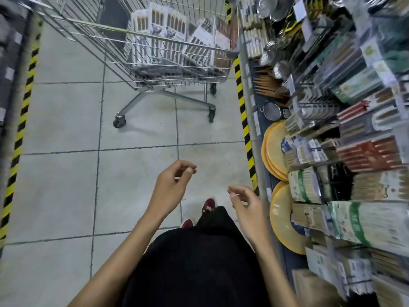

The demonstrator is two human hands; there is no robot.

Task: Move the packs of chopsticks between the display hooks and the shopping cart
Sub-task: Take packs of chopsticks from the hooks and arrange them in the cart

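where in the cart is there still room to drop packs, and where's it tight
The left half of the cart, between its left wall and the packs, looks bare. The packs crowd its right side by the shelf. The display hooks are packed tight. Left hand and right hand hold nothing.

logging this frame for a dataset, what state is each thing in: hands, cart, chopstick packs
left hand: empty, fingers loosely curled
right hand: empty, fingers loosely curled
shopping cart: standing on the floor ahead, loaded
packs in cart: standing on end, leaning together inside the basket
packs on hooks: hanging at the right, blurred
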